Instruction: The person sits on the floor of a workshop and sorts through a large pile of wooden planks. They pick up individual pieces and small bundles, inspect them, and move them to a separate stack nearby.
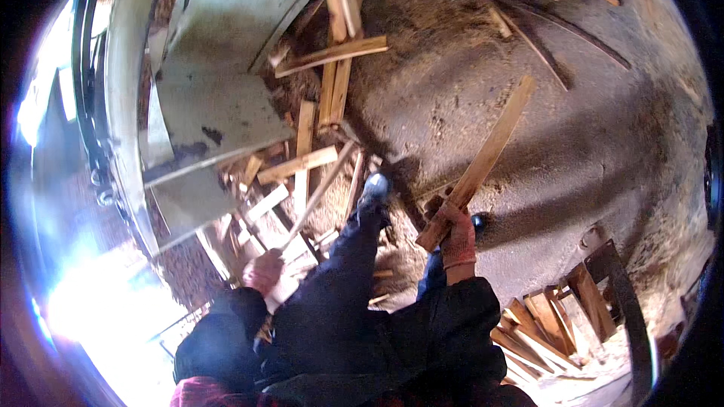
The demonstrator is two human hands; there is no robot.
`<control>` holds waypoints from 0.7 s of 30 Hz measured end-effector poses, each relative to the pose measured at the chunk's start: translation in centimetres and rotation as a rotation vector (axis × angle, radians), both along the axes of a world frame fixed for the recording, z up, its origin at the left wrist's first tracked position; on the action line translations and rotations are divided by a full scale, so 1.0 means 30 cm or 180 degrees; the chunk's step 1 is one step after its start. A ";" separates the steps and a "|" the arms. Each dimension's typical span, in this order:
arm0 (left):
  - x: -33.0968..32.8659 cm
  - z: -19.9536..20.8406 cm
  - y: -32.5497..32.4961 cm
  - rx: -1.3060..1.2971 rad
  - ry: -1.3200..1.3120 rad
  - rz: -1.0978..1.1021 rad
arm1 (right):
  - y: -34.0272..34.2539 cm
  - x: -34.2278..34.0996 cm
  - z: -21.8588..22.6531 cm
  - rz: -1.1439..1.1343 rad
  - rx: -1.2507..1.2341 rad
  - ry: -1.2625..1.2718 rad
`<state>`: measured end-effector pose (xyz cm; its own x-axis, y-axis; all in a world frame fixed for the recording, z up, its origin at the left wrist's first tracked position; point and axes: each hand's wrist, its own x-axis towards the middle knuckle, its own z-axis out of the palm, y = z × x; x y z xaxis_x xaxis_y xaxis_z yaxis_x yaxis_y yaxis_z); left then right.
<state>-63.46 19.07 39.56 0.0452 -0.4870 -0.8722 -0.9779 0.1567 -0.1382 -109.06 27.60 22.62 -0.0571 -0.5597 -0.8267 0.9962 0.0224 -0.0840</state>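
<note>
My right hand (pixel 457 235), in a reddish work glove, is closed round the lower part of a long flat wooden board (pixel 494 147). The board slants up and away to the right, its far end raised. On the left, my left hand (pixel 264 271) looks closed on the near end of a thin wooden stick (pixel 320 192), which points away over scattered offcuts. Glare blurs its fingers. Beneath the stick lies a loose pile of wood pieces (pixel 298 166), some crossing one another. My legs and a shoe (pixel 375 187) show between my hands.
A grey-green metal machine housing (pixel 219 113) stands at the left, beside strong glare. More planks (pixel 332 56) lean or lie at the far middle. At the lower right, a dark metal-framed rack (pixel 624 298) holds several wood pieces (pixel 554 316). Long sticks (pixel 539 49) lie on the dusty floor.
</note>
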 end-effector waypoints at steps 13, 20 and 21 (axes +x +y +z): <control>-0.570 -0.743 -0.870 -0.0590 0.0789 -0.0551 | -0.340 -0.148 -0.313 0.1124 -0.0333 0.1608; -0.724 -1.074 -1.389 -0.1895 0.0617 -0.0812 | -0.558 -0.106 -0.628 0.1069 -0.0585 0.1616; -0.710 -1.104 -1.441 -0.2015 0.0653 -0.0835 | -0.558 -0.075 -0.667 0.0982 -0.0705 0.1424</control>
<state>-84.75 -24.17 6.42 -0.2774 -0.8750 -0.3968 -0.9351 0.3407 -0.0976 -111.29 10.85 2.60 -0.1806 -0.7626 -0.6211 0.8130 0.2396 -0.5307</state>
